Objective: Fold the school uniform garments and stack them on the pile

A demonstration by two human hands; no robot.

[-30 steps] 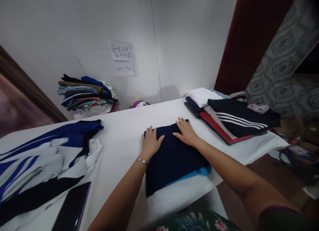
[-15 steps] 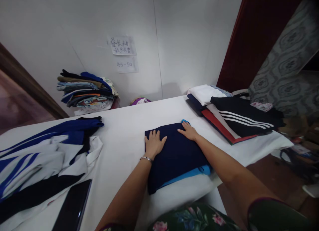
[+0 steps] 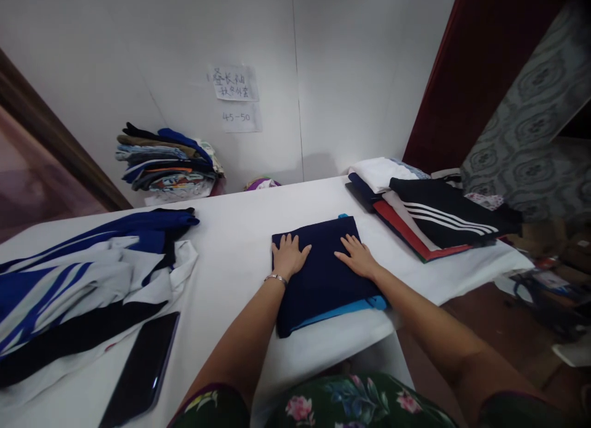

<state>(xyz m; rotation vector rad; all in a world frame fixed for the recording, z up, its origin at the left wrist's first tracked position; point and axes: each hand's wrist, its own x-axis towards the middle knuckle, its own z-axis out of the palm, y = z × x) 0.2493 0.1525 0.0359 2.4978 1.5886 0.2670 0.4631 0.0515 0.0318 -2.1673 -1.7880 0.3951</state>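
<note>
A folded navy garment (image 3: 323, 280) lies flat on the white-covered table in front of me, with bright blue fabric (image 3: 344, 311) showing along its near edge and a bit at its far edge. My left hand (image 3: 289, 257) rests flat on the garment's left side, fingers spread. On its right side lies my right hand (image 3: 357, 257), also open with fingers apart and palm down. Neither hand grips the cloth.
Loose blue, white and black clothes (image 3: 92, 280) lie at the left, beside a dark phone (image 3: 143, 366). Folded clothes (image 3: 443, 209) are piled on the right. Another clothes stack (image 3: 168, 160) stands behind the table. Handwritten paper signs (image 3: 237, 98) hang on the wall.
My right hand has come back slightly from the garment's far right corner onto its upper right part. My left hand stays flat on the left side. The view has shifted a little.
</note>
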